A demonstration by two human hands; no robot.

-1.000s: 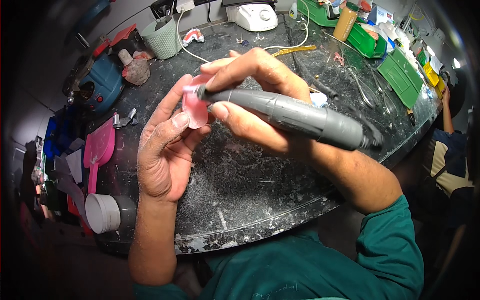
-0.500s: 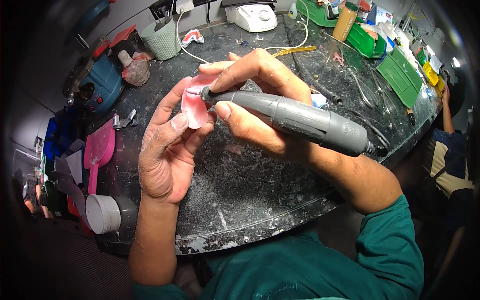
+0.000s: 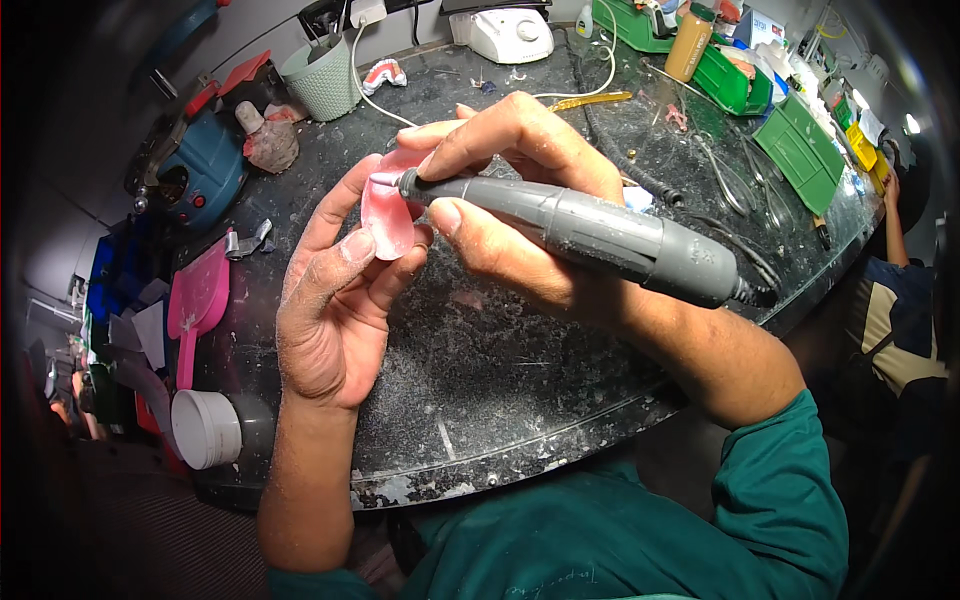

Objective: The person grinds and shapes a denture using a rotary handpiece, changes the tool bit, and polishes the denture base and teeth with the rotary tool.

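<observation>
A curved pink denture base (image 3: 388, 222) is pinched between the thumb and fingers of my left hand (image 3: 335, 300), above the middle of the bench. My right hand (image 3: 530, 205) grips a dark grey rotary handpiece (image 3: 610, 232) like a pen. The handpiece's thin metal bur (image 3: 383, 181) meets the upper part of the pink piece. Part of the denture base lies hidden behind the fingers of both hands. Pale dust coats my left hand's fingers.
The dark workbench (image 3: 520, 400) is dusted white. Around it are a pink dustpan (image 3: 198, 290), a white tub (image 3: 206, 428), a blue machine (image 3: 205, 165), a mesh basket (image 3: 322, 82), a white control box (image 3: 511, 36) and green bins (image 3: 733, 80). A person's arm (image 3: 893, 220) shows far right.
The handpiece tip has shifted very slightly left along the pink denture base, and my right hand's fingers have lifted a touch. My left hand stays almost still.
</observation>
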